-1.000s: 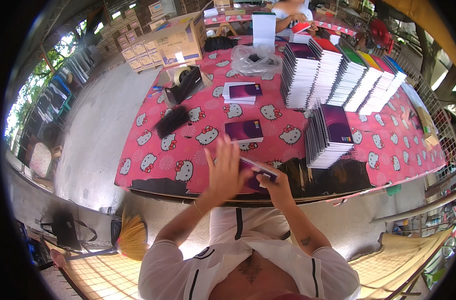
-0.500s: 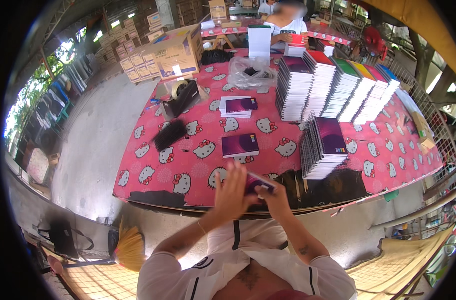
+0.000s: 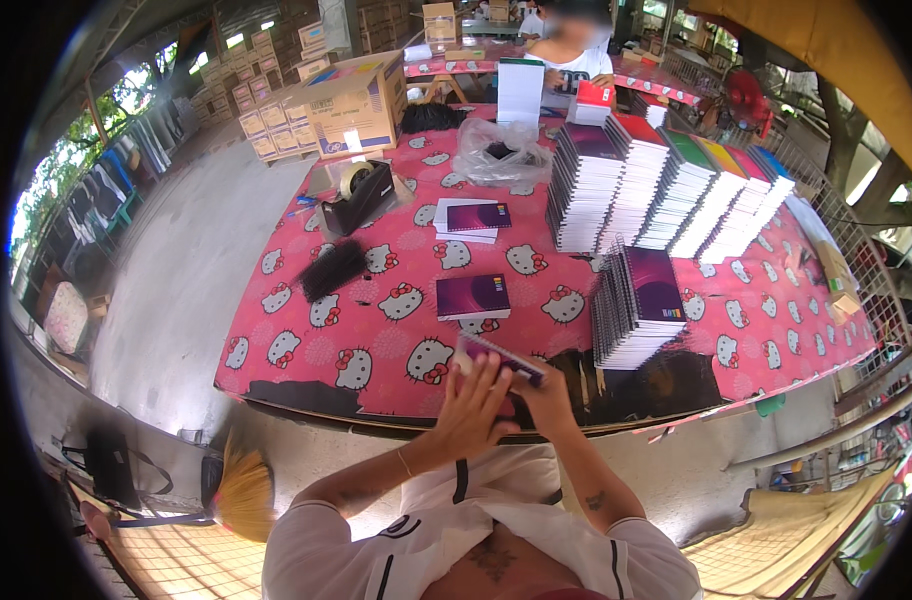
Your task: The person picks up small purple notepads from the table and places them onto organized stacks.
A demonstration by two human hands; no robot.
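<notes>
At the table's near edge I hold a small spiral notebook with a purple cover, tilted up. My right hand is closed around its right end, thumb on top. My left hand lies against it with fingers stretched out, covering part of the cover. Just beyond is a low pile of purple notebooks. Farther off, another purple notebook rests on white sheets. To the right of my hands stands a tall stack of purple spiral notebooks.
Several tall notebook stacks in different colours fill the back right. A tape dispenser, black bristly bundle, clear plastic bag and cardboard box are on the left and back. A co-worker sits across the pink-covered table.
My left hand has slid down along the held notebook, showing more of its cover. The co-worker's hands have moved apart, and a red notebook now sits on the stack before them. My view has shifted slightly.
</notes>
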